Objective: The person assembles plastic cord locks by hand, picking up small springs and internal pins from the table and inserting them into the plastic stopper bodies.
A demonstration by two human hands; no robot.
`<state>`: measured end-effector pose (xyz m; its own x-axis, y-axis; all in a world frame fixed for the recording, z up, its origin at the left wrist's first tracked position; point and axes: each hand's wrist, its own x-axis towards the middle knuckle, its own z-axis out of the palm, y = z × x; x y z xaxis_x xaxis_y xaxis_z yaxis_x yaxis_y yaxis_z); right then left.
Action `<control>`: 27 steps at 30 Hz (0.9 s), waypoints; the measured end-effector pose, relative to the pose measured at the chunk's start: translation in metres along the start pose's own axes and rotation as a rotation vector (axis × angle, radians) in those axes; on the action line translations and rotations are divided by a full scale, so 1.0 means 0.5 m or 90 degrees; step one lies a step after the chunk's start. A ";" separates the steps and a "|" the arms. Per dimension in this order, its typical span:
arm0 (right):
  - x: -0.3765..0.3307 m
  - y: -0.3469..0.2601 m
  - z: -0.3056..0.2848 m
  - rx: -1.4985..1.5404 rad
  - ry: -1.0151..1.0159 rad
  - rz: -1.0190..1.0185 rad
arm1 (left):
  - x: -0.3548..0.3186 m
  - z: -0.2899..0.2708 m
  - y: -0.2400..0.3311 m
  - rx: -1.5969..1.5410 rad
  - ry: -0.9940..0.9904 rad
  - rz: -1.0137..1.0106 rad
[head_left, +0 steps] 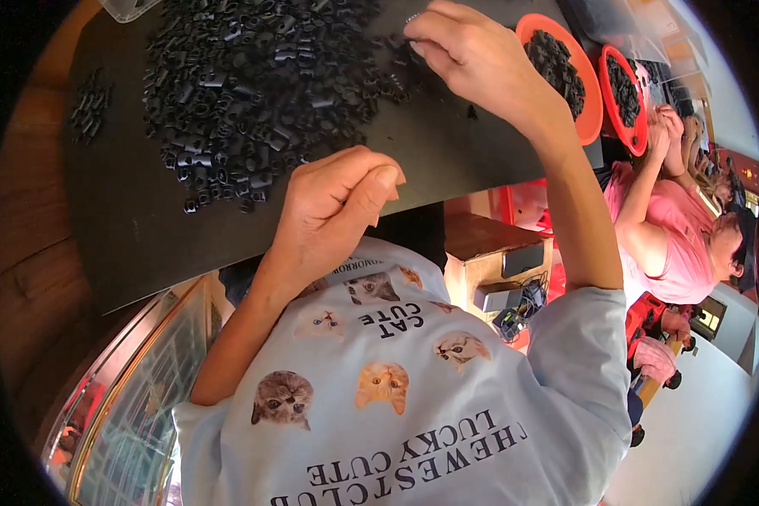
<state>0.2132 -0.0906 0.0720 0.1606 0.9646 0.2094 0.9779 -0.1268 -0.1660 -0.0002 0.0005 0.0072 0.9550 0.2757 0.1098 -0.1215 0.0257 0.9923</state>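
Note:
A big heap of small black plastic pieces, many of them short and tube-like, spreads over the dark tabletop. My left hand is held closed at the table's near edge, its fingers curled in and the thumb pressed over them. Whatever it holds, if anything, is hidden. Farther off to the right, my right hand is beside the heap's right side with its fingertips pinched together. A small dark ridged bit shows by those fingertips, too little of it to name.
An orange-red bowl of black pieces stands right of my right hand, with a red basin beyond it. A smaller pile lies at the left. A co-worker in pink sits at the right. A wooden cabinet stands below the table edge.

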 end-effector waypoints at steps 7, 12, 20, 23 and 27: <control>0.035 -0.006 0.021 -0.047 -0.081 0.047 | -0.002 0.002 0.002 -0.017 0.008 -0.030; 0.042 0.013 0.051 -0.096 -0.051 0.013 | 0.000 0.003 0.001 -0.028 0.011 -0.044; -0.019 -0.052 -0.010 0.268 0.018 0.027 | -0.001 0.003 -0.004 -0.094 0.042 -0.055; -0.052 -0.063 0.019 0.342 0.063 -0.008 | -0.002 0.003 -0.001 -0.139 0.082 -0.092; -0.075 -0.115 0.042 0.339 0.123 -0.079 | -0.005 -0.001 -0.010 -0.198 0.081 -0.091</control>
<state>0.1483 -0.1147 0.0534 0.1196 0.8986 0.4221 0.7969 0.1666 -0.5806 -0.0020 0.0003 0.0017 0.9293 0.3650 -0.0558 -0.0845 0.3576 0.9300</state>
